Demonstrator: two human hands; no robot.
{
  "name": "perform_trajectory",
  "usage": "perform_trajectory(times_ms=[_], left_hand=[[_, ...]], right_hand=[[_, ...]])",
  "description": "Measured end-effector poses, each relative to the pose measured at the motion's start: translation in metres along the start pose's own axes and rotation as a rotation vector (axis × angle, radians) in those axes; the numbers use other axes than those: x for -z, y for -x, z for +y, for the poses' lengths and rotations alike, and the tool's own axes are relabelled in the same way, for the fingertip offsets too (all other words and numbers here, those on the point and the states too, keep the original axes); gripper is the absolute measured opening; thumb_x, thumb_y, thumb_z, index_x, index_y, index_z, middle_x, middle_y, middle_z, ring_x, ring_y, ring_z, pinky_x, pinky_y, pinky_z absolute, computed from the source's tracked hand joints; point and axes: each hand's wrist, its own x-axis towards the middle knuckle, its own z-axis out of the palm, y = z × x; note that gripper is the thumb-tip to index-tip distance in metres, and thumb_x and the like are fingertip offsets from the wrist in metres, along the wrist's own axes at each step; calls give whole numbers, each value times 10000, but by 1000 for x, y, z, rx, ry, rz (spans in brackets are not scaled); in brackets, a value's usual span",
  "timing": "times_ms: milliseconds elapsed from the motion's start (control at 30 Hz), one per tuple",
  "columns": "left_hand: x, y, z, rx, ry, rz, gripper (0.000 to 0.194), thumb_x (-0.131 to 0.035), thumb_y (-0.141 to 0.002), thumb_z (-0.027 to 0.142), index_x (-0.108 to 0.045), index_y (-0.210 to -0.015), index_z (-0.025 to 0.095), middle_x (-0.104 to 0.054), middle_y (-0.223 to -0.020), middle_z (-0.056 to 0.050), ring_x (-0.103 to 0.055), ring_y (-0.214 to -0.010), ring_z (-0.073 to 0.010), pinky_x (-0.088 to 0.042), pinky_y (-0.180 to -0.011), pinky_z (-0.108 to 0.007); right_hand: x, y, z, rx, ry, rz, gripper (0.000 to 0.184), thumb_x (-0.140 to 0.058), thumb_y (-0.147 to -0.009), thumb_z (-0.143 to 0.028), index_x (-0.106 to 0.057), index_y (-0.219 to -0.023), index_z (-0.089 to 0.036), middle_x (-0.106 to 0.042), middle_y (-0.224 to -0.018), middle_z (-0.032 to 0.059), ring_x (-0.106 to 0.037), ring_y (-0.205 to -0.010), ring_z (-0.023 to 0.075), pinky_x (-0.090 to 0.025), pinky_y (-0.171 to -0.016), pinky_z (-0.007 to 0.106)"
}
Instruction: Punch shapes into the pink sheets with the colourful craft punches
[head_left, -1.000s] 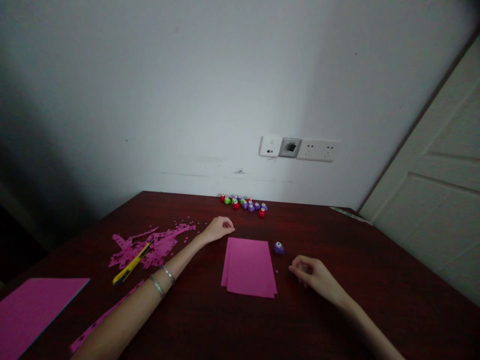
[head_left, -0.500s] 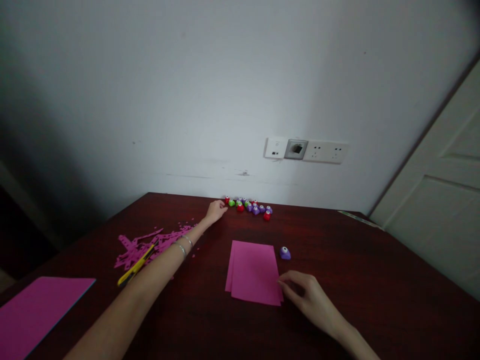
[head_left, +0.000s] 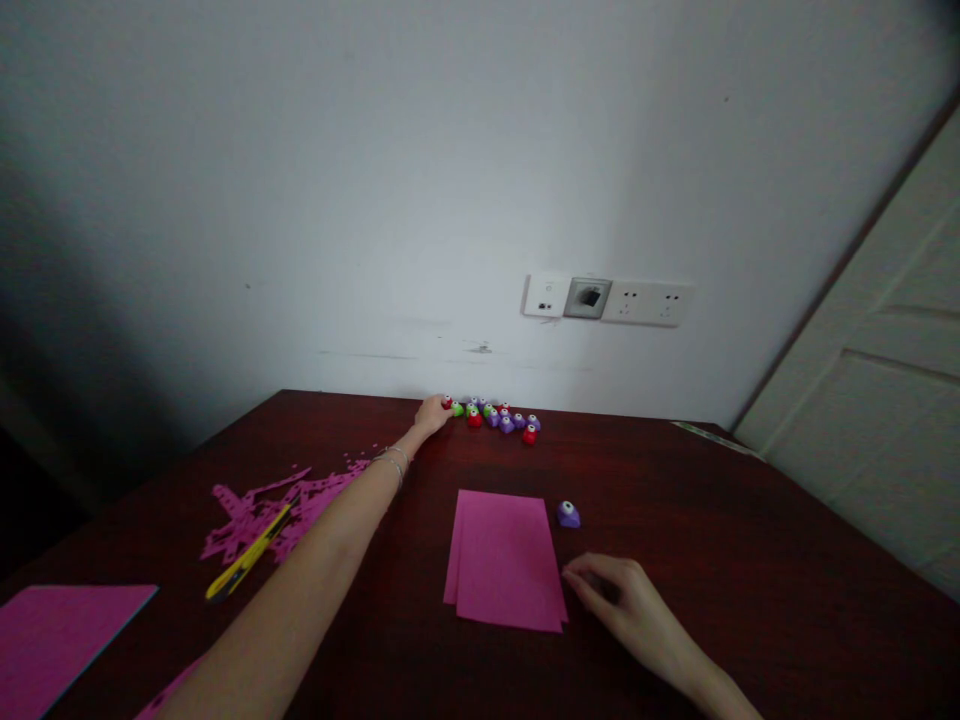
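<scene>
Left hand (head_left: 433, 414) at a small red punch (head_left: 448, 402), grip unclear, right hand (head_left: 634, 612) beside pink sheets (head_left: 508, 560), fingertips together

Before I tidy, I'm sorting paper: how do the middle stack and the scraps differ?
The stack is flat and straight-edged; the scraps lie in a jumbled heap. The stack's sheets are broad, the scraps mostly narrow strips and bits. Both are pink and on the table.
</scene>
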Motion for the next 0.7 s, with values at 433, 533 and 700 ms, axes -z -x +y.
perform_trajectory(times_ms=[433, 533, 700], left_hand=[[-5, -7, 10, 69, -56, -27, 262, -640, -670, 404, -642, -824, 192, -661, -839, -29, -582, -762, -169, -360, -592, -216], [-4, -6, 11, 67, -48, -35, 276, -644, -662, 425, -640, -800, 187, -662, -810, -31, -583, -750, -171, -360, -586, -221], [-3, -4, 14, 71, -6, -51, 251, -666, -648, 405, -633, -747, 177, -650, -721, -27, -581, -724, -169, -360, -584, -222]], right_hand=[[1, 0, 2, -14, 1, -6, 283, -431, -859, -372, -653, -790, -212, -620, -678, 3, -522, -607, 143, -403, -584, 243], [2, 0, 1, -12, -2, -8, 271, -435, -858, -362, -652, -794, -213, -622, -678, 0, -524, -605, 142, -400, -579, 242], [3, 1, -1, -4, -12, -14, 263, -430, -863, -351, -647, -803, -216, -631, -692, -3, -539, -620, 144, -404, -592, 241]])
